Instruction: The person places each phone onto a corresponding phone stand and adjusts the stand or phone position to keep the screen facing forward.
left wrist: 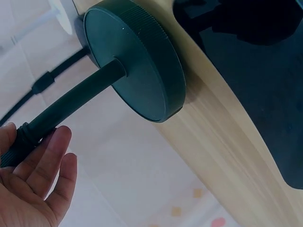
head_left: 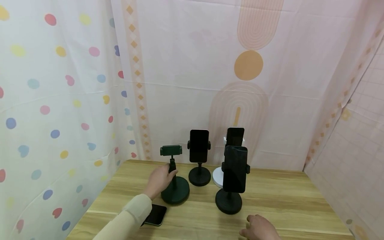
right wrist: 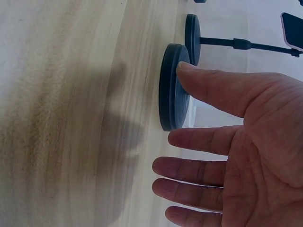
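My left hand grips the stem of a dark green phone stand by its collar, thumb on one side and fingers on the other. The stand's clamp at the top has no phone in it, and its round base shows large in the left wrist view. Beside my left sleeve a phone lies flat on the wooden table. My right hand is at the front of the table with fingers extended and palm bare, as the right wrist view shows. Nearest to it stands a black phone stand bearing a phone.
Behind are another black stand with an upright phone and a white stand with a phone, partly hidden by the front one. Patterned curtains enclose the wooden table at the back and sides.
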`<move>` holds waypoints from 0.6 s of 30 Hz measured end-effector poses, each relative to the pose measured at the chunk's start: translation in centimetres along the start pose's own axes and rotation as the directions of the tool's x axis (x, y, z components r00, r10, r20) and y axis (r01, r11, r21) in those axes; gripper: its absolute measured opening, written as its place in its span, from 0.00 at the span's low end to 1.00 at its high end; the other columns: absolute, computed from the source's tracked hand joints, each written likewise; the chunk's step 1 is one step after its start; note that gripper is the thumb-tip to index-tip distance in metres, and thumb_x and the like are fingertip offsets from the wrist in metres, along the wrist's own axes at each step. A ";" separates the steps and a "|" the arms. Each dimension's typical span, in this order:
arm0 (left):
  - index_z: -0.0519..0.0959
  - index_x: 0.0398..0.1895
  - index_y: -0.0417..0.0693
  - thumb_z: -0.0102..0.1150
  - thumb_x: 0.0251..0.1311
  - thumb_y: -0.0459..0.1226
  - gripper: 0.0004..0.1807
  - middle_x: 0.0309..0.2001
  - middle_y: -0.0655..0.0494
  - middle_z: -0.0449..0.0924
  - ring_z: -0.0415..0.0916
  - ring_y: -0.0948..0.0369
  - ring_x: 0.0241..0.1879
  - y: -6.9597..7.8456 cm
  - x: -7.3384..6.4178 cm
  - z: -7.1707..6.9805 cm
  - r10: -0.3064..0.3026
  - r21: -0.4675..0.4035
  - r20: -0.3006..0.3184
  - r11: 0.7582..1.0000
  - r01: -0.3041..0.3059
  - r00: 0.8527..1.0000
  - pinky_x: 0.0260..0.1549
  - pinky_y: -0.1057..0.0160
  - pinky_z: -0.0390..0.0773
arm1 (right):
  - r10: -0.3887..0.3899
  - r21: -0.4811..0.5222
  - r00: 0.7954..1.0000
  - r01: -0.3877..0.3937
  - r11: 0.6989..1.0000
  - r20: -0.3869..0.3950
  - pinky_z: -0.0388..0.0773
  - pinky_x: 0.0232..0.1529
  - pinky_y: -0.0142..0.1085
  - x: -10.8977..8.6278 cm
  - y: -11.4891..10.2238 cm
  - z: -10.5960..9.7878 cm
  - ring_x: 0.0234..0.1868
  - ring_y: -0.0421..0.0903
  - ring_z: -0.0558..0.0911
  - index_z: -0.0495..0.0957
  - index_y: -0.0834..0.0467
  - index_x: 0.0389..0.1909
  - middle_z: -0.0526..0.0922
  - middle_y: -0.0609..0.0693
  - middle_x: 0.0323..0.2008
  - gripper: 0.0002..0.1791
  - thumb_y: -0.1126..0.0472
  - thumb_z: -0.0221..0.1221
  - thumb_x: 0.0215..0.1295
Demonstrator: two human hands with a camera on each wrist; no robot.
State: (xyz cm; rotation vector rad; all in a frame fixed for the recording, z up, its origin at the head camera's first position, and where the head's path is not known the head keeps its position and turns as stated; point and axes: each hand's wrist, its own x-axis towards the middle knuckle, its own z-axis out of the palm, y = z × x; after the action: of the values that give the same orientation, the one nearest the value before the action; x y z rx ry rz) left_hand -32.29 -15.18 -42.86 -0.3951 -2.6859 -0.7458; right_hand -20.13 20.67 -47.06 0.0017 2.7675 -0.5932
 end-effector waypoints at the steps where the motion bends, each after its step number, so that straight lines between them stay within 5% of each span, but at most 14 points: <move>1: 0.72 0.26 0.46 0.60 0.69 0.42 0.15 0.16 0.57 0.66 0.64 0.60 0.17 0.3 -0.1 0.1 0.006 -0.002 0.003 1.000 -0.006 1.000 0.19 0.62 0.64 | -0.003 -0.005 1.000 0.003 1.000 -0.003 0.77 0.47 0.53 0.0 0.0 0.1 0.40 0.57 0.81 0.80 0.68 0.43 0.82 0.56 0.37 0.24 0.52 0.69 0.58; 12: 0.74 0.27 0.48 0.59 0.69 0.43 0.13 0.18 0.61 0.68 0.65 0.63 0.19 3.0 -1.3 1.2 0.088 -0.004 0.020 0.996 -0.088 0.996 0.20 0.63 0.67 | -0.004 -0.002 1.000 0.004 1.000 0.008 0.77 0.48 0.53 0.2 0.2 0.2 0.41 0.57 0.80 0.80 0.68 0.44 0.81 0.56 0.38 0.24 0.52 0.69 0.58; 18: 0.77 0.31 0.46 0.60 0.68 0.45 0.13 0.21 0.59 0.75 0.74 0.62 0.22 4.3 -1.4 2.2 0.136 0.002 0.022 0.991 -0.136 0.991 0.22 0.62 0.73 | -0.001 -0.004 1.000 0.001 1.000 0.014 0.76 0.48 0.53 0.3 0.3 0.3 0.40 0.56 0.80 0.80 0.68 0.44 0.81 0.56 0.37 0.24 0.51 0.70 0.58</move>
State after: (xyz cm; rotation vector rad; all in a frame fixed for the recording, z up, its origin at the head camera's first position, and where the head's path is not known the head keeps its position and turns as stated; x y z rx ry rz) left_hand -30.00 -10.69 -43.23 -0.5813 -2.6478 -0.7007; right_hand -20.31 20.80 -47.49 -0.0039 2.7554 -0.5862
